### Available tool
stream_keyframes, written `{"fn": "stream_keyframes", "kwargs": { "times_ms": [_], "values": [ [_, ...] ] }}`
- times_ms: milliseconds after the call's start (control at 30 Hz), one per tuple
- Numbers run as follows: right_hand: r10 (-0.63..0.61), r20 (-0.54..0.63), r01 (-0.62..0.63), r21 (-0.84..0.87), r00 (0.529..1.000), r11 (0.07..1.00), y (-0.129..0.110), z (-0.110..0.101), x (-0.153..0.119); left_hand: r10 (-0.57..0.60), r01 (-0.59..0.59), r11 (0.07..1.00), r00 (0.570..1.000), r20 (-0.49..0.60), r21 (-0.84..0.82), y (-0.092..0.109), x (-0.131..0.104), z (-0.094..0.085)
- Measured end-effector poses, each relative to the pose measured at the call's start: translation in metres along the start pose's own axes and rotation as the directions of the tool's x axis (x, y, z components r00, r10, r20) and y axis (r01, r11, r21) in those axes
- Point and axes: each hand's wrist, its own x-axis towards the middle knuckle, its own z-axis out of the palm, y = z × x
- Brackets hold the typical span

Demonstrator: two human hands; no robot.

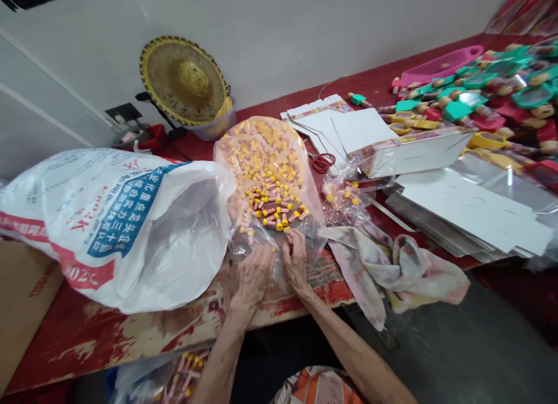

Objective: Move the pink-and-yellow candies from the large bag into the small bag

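A clear plastic bag (pixel 279 165) lies on the bench with its mouth facing me. Inside and at its mouth are many small pink patterned tubes with yellow caps (pixel 279 209). At the near edge of the bag, my left hand (pixel 256 270) has its fingers curled together, with a speck of yellow beside the fingertips. My right hand (pixel 296 257) is close on its right, fingers bent, tips beside the nearest tubes. Thin clear plastic shows between the two hands. What either hand grips is hidden or too small to name.
A white printed woven sack (pixel 117 218) gapes at left. Behind are a round fan-like disc (pixel 183 78) and a tub (pixel 215 127). Rightward lie red-handled scissors (pixel 322 163), a small bag of tubes (pixel 344 195), a stained cloth (pixel 392 264), white cartons (pixel 475 206) and piled coloured toys (pixel 492 96).
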Motion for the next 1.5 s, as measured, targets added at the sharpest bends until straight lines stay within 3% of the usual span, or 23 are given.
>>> {"fn": "stream_keyframes", "kwargs": {
  "times_ms": [133, 267, 367, 467, 567, 667, 767, 833, 1000, 1100, 1200, 1400, 1500],
  "values": [
    [-0.031, 0.035, 0.032, -0.054, 0.999, 0.998, 0.007, 0.001, 0.006, -0.101, 0.095, 0.994, 0.988, 0.116, 0.060, 0.004, 0.026, -0.006],
    [-0.059, 0.182, 0.089, -0.158, 0.981, 0.983, 0.012, -0.003, 0.014, -0.187, 0.190, 0.982, 0.966, 0.180, 0.002, -0.002, 0.037, -0.022],
    [-0.039, 0.257, 0.102, -0.238, 0.966, 0.966, 0.012, -0.006, 0.017, -0.187, 0.188, 0.982, 0.965, 0.186, 0.013, -0.005, 0.029, -0.033],
    [-0.018, 0.276, 0.116, -0.342, 0.961, 0.933, 0.009, -0.006, 0.017, -0.198, 0.186, 0.977, 0.973, 0.119, 0.103, -0.006, 0.012, -0.039],
    [0.021, 0.305, 0.122, -0.441, 0.952, 0.889, 0.006, -0.006, 0.016, -0.232, 0.223, 0.962, 0.972, 0.043, 0.159, -0.006, -0.001, -0.037],
    [0.086, 0.346, 0.102, -0.492, 0.934, 0.865, 0.003, -0.008, 0.018, -0.273, 0.264, 0.957, 0.960, 0.061, 0.123, -0.009, -0.005, -0.034],
    [0.100, 0.345, 0.071, -0.449, 0.933, 0.891, -0.001, -0.011, 0.022, -0.317, 0.315, 0.949, 0.938, 0.142, 0.037, -0.015, -0.005, -0.040],
    [0.043, 0.309, 0.069, -0.340, 0.950, 0.938, -0.005, -0.011, 0.022, -0.348, 0.355, 0.935, 0.925, 0.150, -0.019, -0.018, -0.009, -0.048],
    [-0.116, 0.299, 0.145, -0.079, 0.947, 0.986, -0.019, 0.006, 0.003, -0.442, 0.442, 0.896, 0.897, -0.017, 0.033, -0.020, -0.024, -0.055],
    [-0.122, 0.343, 0.156, -0.074, 0.931, 0.985, -0.019, 0.019, -0.010, -0.441, 0.435, 0.889, 0.897, 0.015, 0.142, -0.020, -0.026, -0.050],
    [-0.099, 0.354, 0.141, -0.095, 0.930, 0.985, -0.013, 0.023, -0.015, -0.403, 0.395, 0.913, 0.912, 0.074, 0.105, -0.023, -0.025, -0.049],
    [-0.098, 0.347, 0.129, -0.067, 0.933, 0.989, -0.007, 0.019, -0.014, -0.412, 0.416, 0.909, 0.905, -0.103, 0.021, -0.027, -0.035, -0.046],
    [-0.071, 0.338, 0.093, -0.051, 0.939, 0.994, -0.007, 0.018, -0.015, -0.374, 0.376, 0.926, 0.926, -0.056, 0.025, -0.024, -0.034, -0.039]
  ]
}}
